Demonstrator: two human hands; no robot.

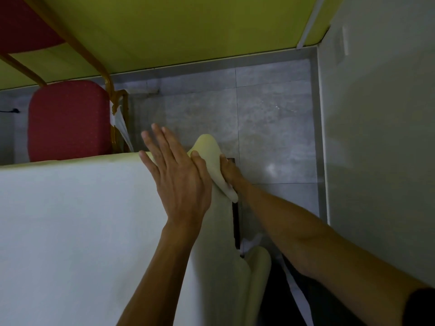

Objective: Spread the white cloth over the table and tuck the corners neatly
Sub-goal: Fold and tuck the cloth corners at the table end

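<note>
The white cloth covers the table top across the lower left of the head view. My left hand lies flat on the cloth at the table's far right corner, fingers spread. My right hand reaches around the corner from the right and grips a folded flap of cloth that sticks up there. Most of its fingers are hidden behind the flap. Cloth hangs down the table's right side. A dark table edge or leg shows beside the hanging cloth.
A red padded chair with a golden frame stands just beyond the table's far edge, another red chair at top left. Grey tiled floor lies to the right, bounded by a white wall and a yellow-green wall.
</note>
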